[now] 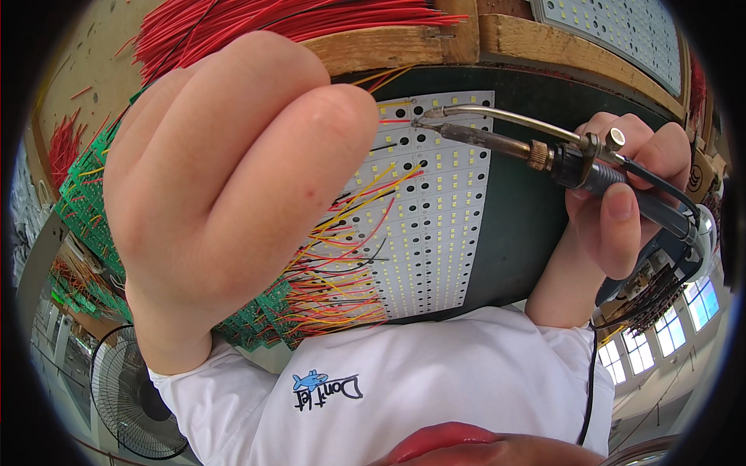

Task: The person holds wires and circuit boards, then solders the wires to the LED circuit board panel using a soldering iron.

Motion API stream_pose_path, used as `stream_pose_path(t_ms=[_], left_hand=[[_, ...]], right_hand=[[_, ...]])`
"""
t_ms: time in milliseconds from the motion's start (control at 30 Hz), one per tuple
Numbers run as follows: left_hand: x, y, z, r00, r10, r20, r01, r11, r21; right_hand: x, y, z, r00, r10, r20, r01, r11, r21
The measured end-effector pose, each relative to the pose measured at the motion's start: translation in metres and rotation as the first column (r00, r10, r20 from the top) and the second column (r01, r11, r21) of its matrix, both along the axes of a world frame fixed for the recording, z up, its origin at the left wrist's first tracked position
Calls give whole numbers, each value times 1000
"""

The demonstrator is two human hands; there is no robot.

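Observation:
A soldering iron (pixel 478 138) with a thin bent metal feed tube (pixel 528 122) clamped along it is gripped in my right hand (pixel 610 233). Its tip touches down by a black-dotted solder spot near the top of a white LED board panel (pixel 458 217). My left hand (pixel 241 163) is curled closed, large and close to the camera. From behind its fingers a red wire (pixel 394 121) reaches to the iron's tip; the fingertips themselves are hidden. Yellow, red and black wires (pixel 334 268) lie across the panel's lower left, joining it to small green circuit boards (pixel 260 314).
A bundle of red wires (pixel 295 19) lies beyond a wooden rail (pixel 381 48). More LED panels (pixel 622 39) sit at the far right. Green boards (pixel 89 202) pile up at the left. The panel rests on a dark green mat (pixel 521 225). A fan (pixel 136 392) stands lower left.

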State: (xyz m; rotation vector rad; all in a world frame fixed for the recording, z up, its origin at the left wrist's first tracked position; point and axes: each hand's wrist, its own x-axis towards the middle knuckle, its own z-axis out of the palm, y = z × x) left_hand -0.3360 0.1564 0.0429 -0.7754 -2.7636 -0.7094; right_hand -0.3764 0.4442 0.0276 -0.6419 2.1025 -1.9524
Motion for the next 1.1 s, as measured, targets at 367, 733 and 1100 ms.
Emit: stream_pose_path(t_ms=[367,733,1100], left_hand=[[0,1,-1,1000,13,9,-13,1000,-3],[1,-8,-8,999,-21,-42,25,996,90],[15,-22,78,986,114,124,-71,949,-308]], right_hand=[[0,1,1,999,-10,31,10,1000,2],[-9,14,-8,992,87,93,-56,954,-293],[-7,22,-11,983,20,181,65,891,-449]])
